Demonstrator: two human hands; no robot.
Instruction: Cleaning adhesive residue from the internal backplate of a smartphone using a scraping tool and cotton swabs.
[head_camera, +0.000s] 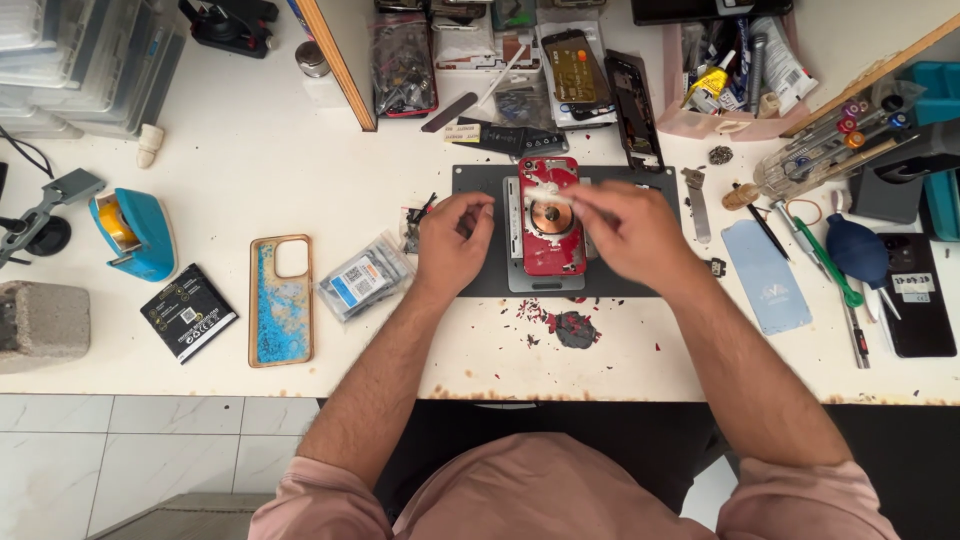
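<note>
At the far left of the white surface (250, 150) a blue tape dispenser (135, 232) is stood, with a black battery pack (188, 313) laid flat just beside it. Further right a phone case with a blue and gold pattern (280, 300) is laid face up, and a clear bag of small parts (363, 278) is kept near the left hand (452, 245), probably so that parts stay within reach. The left hand is held loosely curled at the left edge of the dark work mat (480, 282), its fingertips drawn together; whether anything is pinched cannot be told. At the middle of the mat a red phone body (552, 250) is laid open side up on a grey holder, which seems meant to keep it steady. The right hand (630, 232) is brought over the phone's right side, its fingers closed on a small white piece (545, 194) held across the upper part. Red flakes (570, 325) are scattered just below the mat. At the far right a blue dust blower (855, 248) and a black phone (918, 295) are set aside.
</note>
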